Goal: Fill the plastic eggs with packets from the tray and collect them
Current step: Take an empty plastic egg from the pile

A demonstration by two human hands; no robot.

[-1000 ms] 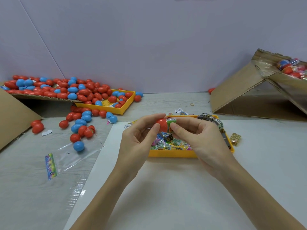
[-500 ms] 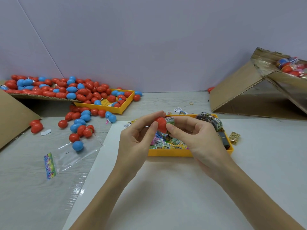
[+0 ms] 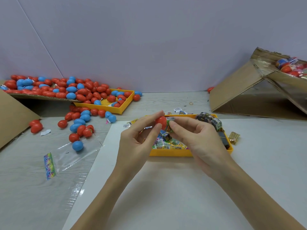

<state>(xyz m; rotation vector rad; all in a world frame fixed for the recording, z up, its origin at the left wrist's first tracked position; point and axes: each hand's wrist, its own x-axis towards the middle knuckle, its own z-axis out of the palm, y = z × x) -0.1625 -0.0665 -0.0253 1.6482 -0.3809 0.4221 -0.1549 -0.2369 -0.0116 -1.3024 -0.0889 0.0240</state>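
My left hand (image 3: 137,140) pinches a red egg half (image 3: 160,122) between thumb and fingers, above the yellow tray (image 3: 169,153) of colourful packets (image 3: 166,144). My right hand (image 3: 196,138) pinches a green packet (image 3: 169,125) at the egg half's open side. The packet's far end sits partly inside the egg half. Loose red and blue eggs (image 3: 79,123) lie on the table to the left.
A second yellow tray (image 3: 123,105) and a cardboard flap (image 3: 41,97) at the back left hold many eggs. A cardboard box (image 3: 259,90) with eggs inside (image 3: 289,67) stands at the right. A clear plastic bag (image 3: 66,156) lies at the left; a gold packet (image 3: 233,137) lies beside the tray.
Both hands have risen slightly with the red egg half and packet, staying over the tray. The packet is pressed closer into the egg half.
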